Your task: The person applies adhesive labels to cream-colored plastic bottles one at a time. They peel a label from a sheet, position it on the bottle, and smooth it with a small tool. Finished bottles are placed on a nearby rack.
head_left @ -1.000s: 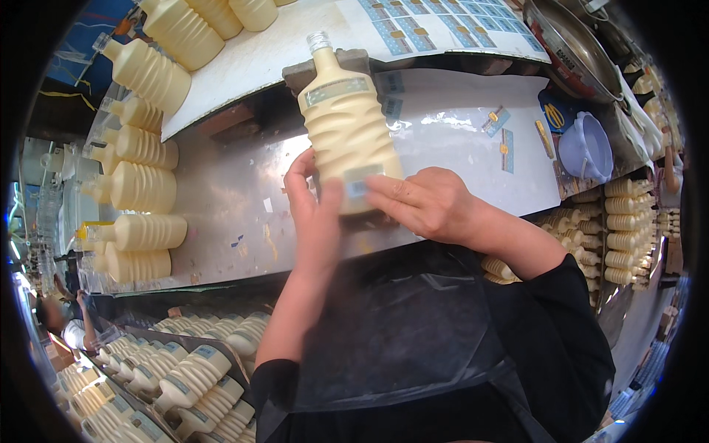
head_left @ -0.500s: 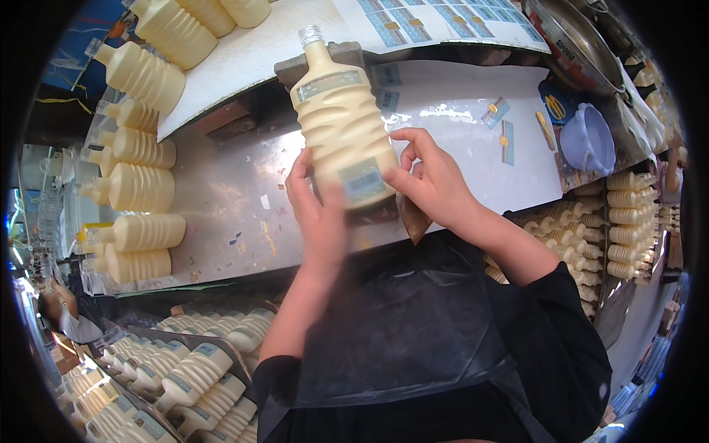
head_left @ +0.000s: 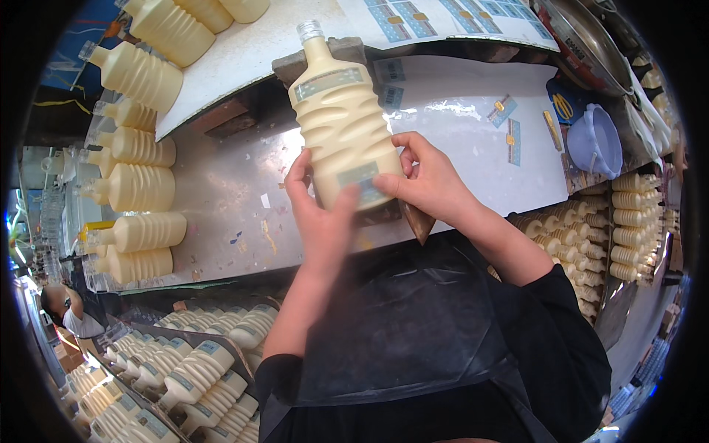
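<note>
A large cream bottle (head_left: 341, 125) with wavy ribs and a clear neck lies tilted across a dark block (head_left: 353, 49), its base toward me. My left hand (head_left: 323, 218) holds the lower left side, fingers along the edge; its thumb is blurred over the front. My right hand (head_left: 436, 177) grips the lower right side, with its thumb pressed on the blue label (head_left: 357, 180) near the base. Both thumbs partly cover that label. Around the bottle's shoulder runs a narrow blue-green label (head_left: 328, 83).
Cream bottles (head_left: 142, 186) line the table's left end. Loose labels (head_left: 513, 142) lie on white sheeting (head_left: 461, 177) at right, near a lavender bucket (head_left: 595, 142). Printed label sheets (head_left: 402, 21) lie on the raised shelf. Stacked bottles (head_left: 199, 369) fill crates at lower left. Another person (head_left: 77, 319) is far left.
My right thumb has moved left and inward over the lower label. My left thumb has shifted slightly right on the bottle's front. The bottle stays on the block.
</note>
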